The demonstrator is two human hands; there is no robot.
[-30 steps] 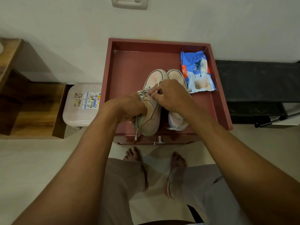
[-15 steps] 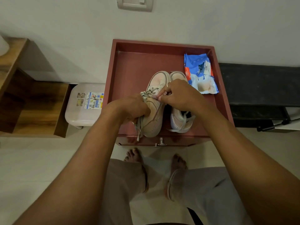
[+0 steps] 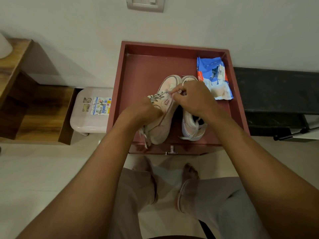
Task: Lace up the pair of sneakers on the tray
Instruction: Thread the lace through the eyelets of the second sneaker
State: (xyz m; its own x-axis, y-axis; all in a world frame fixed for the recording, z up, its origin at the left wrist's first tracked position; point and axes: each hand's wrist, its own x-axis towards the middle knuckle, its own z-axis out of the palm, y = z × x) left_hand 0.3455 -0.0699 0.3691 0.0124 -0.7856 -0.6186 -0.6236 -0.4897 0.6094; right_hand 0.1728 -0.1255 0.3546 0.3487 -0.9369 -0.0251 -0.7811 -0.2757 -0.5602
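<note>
**A:** Where are the sneakers?

**B:** Both are in the maroon tray (image 3: 134, 75), in its near half, at about 6 o'clock from its middle, with their toes pointing to 12. The tilted sneaker (image 3: 162, 125) sits at 9 o'clock of the second sneaker (image 3: 189, 125). Their toe caps are just beside each other and their heels are apart.

**A:** Tilted how?

**B:** It leans to one side with a side panel facing up, and its heel is at the tray's near rim. The second sneaker stands flat on its sole, with a white lace end (image 3: 188, 138) lying round its heel.

**A:** And the hands?

**B:** The left hand (image 3: 145, 112) comes in from 7 o'clock, its fingers curled round the middle of the tilted sneaker, gripping it. The right hand (image 3: 193, 99) reaches over the second sneaker from 5 o'clock. Its thumb and forefinger pinch the lace (image 3: 158, 97) near that sneaker's tongue.

**A:** How far is the lacing?

**B:** Grey-white crossings show just beyond the left knuckles. Loose ends (image 3: 144, 138) hang below that hand, over the near rim. I cannot tell which eyelet the pinched part enters.

**A:** What else is there?

**B:** A blue wipes packet (image 3: 214, 78) lies in the tray's 1 o'clock corner, just beside the second sneaker's toe. A pale stickered stool (image 3: 89, 114) stands at 9 o'clock of the tray, with a wooden shelf (image 3: 34, 114) beyond it. A black bench (image 3: 276, 87) is at 3 o'clock and a wall switch plate (image 3: 145, 4) at 12. A metal knob (image 3: 171, 150) sits under the near rim, and bare feet (image 3: 189, 171) are at 6.
</note>
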